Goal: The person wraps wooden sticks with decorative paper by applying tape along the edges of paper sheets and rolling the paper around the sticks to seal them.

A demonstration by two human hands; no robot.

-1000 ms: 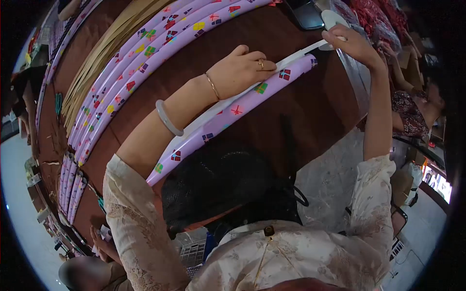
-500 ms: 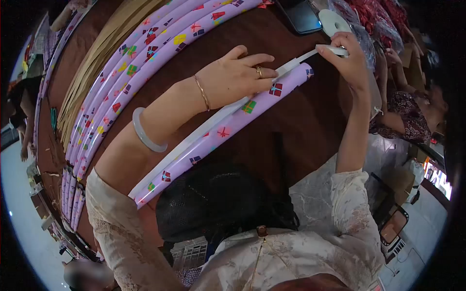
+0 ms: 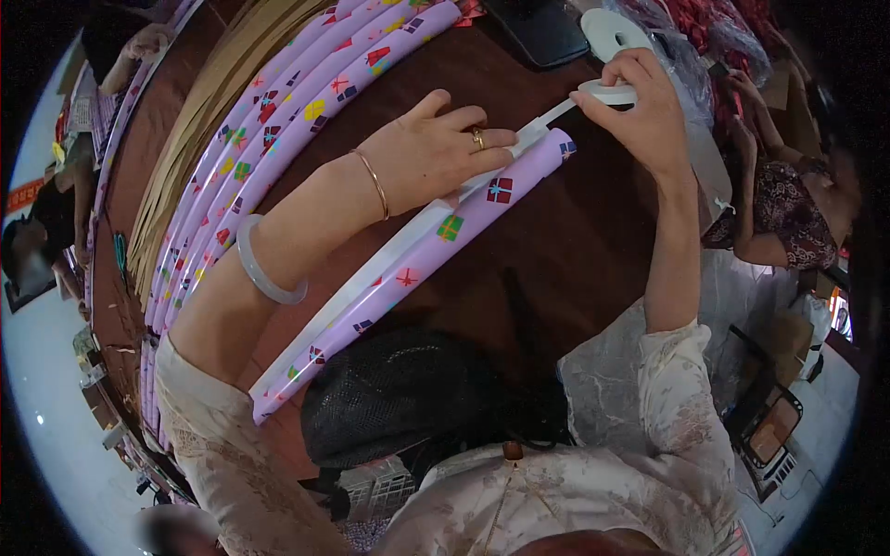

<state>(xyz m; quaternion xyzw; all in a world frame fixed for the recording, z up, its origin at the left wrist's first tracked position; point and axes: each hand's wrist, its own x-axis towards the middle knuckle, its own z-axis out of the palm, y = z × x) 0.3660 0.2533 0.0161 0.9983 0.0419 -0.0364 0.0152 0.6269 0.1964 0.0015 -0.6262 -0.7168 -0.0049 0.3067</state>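
A roll of lilac gift wrap point(image 3: 405, 277) with printed presents lies diagonally before me, a white strip point(image 3: 348, 295) running along its upper long edge. My left hand point(image 3: 440, 153) rests on that edge near the far end, fingers stretched out flat and thumb raised. Between the thumb and fingers of my right hand point(image 3: 644, 116) is a small roll of white tape point(image 3: 612, 94). A narrow length of tape point(image 3: 559, 112) stretches from it to the strip on the wrap. What lies under my left fingers is hidden.
Several finished lilac rolls point(image 3: 320, 111) lie to the left beside tan paper strips point(image 3: 190, 120). A phone point(image 3: 536, 32) and a white tape reel point(image 3: 614, 35) sit at the back. A black mesh bag point(image 3: 399, 398) is near my lap. Other people work on both sides.
The whole view has shifted, so hands and wrap appear a little further left. Both hands keep nearly the same hold. The phone screen, lit before, now looks dark.
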